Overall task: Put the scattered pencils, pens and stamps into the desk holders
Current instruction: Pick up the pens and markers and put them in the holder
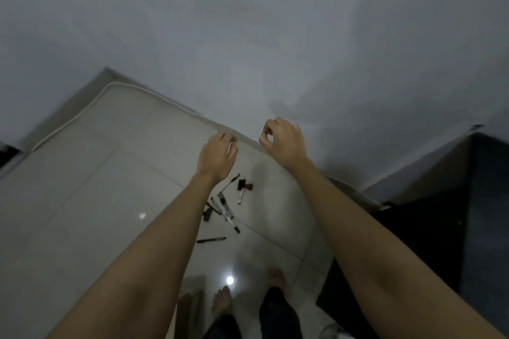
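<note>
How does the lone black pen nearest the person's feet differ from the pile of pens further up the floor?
The lone black pen lies by itself, dark all over; the pile of pens is crossed and overlapping, with pale barrels and black caps. Both lie on the tiled floor, untouched by either hand.

Dim, grey, soft-focus wide-angle view.
A lamp's glare spot (pixel 230 280) shines on the glossy floor tiles (pixel 82 201) at lower centre; edges bend and blur, corners darkest.
</note>
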